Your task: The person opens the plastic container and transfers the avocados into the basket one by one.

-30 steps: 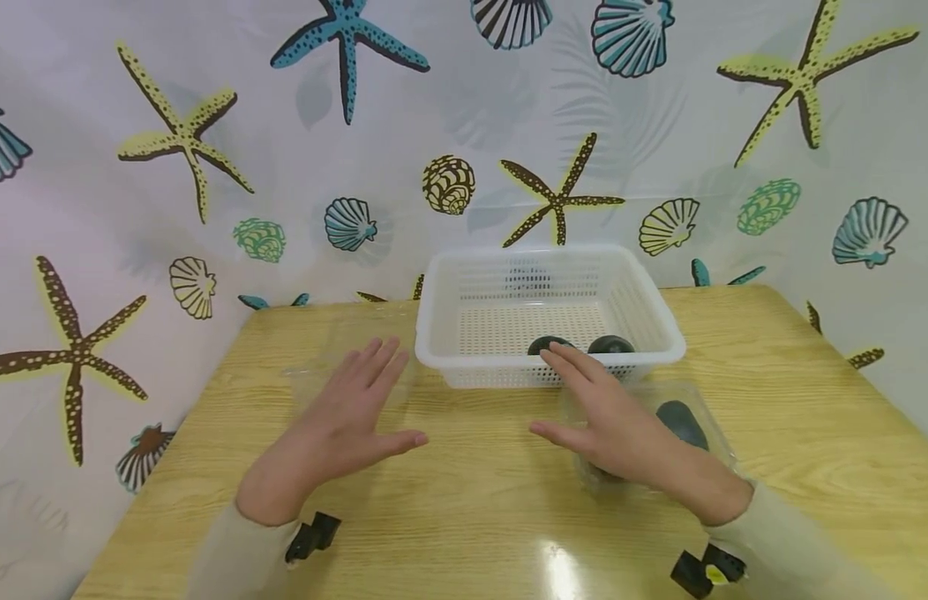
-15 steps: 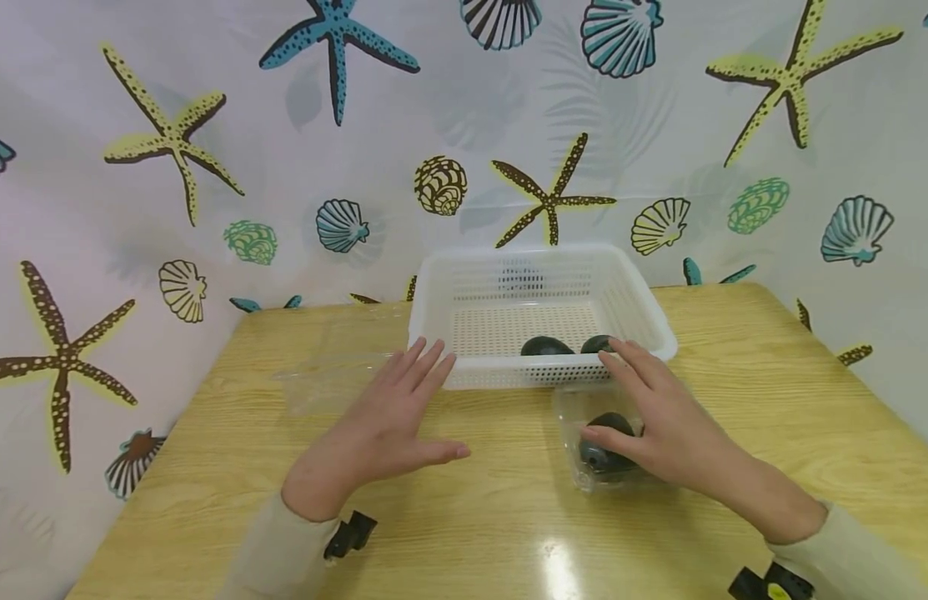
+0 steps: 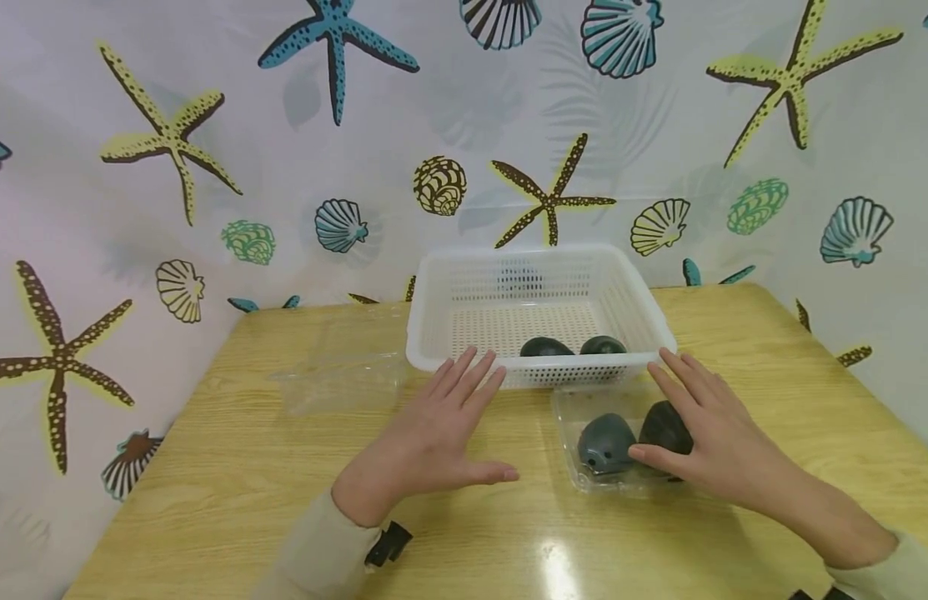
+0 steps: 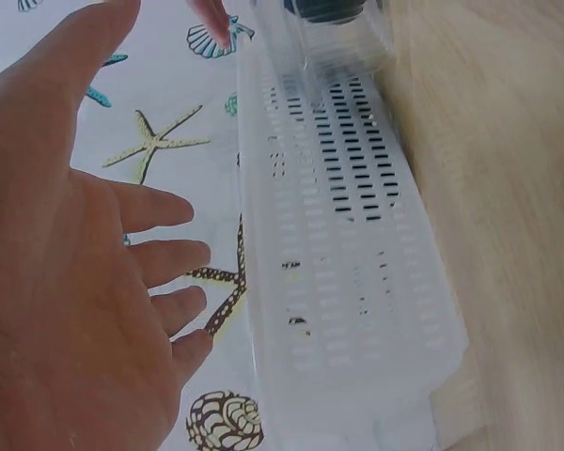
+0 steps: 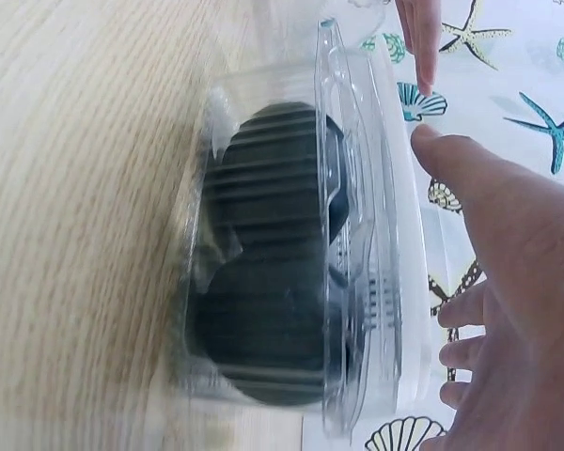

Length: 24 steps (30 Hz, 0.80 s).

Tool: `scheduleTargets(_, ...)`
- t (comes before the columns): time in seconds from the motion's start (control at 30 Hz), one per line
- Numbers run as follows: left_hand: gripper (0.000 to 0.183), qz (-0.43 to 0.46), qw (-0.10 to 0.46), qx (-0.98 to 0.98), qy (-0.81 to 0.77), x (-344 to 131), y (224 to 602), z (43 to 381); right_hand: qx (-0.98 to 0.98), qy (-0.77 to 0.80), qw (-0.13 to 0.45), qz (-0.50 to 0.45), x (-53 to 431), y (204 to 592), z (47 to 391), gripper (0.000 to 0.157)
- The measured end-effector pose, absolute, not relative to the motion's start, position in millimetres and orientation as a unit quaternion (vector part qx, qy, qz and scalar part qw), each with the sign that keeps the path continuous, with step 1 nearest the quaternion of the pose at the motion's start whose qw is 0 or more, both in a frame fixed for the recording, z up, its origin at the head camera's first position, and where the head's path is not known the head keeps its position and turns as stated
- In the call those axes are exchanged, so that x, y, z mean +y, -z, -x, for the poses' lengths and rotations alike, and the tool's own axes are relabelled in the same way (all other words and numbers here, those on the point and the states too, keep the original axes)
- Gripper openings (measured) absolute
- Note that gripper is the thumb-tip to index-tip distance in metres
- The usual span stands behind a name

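My left hand hovers over the table before the white basket, fingers straight and thumb spread, holding nothing. With its fingers extended, my right hand is above the right side of a clear plastic box. Two dark avocados lie inside this box: one at the left, the other partly hidden by my right hand. In the right wrist view, both avocados show through the box's ribbed wall. Just behind is the white basket, with two more avocados against its front wall.
Another clear plastic container rests on the wooden table, left of the basket. A curtain printed with starfish and shells hangs behind the table. Beyond the basket's right side the table edge slopes away.
Both hands have moved to the right, the right one off the box's left part, uncovering the left avocado. The view has turned slightly; box and basket stay in place.
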<state>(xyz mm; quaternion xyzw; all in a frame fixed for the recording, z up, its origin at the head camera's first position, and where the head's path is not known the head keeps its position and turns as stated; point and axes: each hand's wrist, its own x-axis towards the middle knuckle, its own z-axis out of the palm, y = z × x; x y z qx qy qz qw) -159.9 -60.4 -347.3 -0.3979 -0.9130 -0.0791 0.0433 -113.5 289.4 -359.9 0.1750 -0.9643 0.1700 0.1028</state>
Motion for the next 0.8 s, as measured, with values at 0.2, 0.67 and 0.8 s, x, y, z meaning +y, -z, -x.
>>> scheduleTargets(0.2,0.109,0.415,0.038,-0.907,0.061,-42.9,351.8,158.6,-0.965,-0.181,0.092,-0.166,306.8,363.8,108.0,0.106)
scheduleTargets(0.67,0.108,0.456,0.041,-0.888,0.042,-8.7,365.0,153.8,-0.960,-0.243,0.003,-0.139,308.3,376.3,104.9,0.113)
scheduleTargets(0.8,0.107,0.459,0.041,-0.887,0.041,-7.2,368.9,153.3,-0.961,-0.240,0.011,-0.137,299.0,374.1,103.3,0.113)
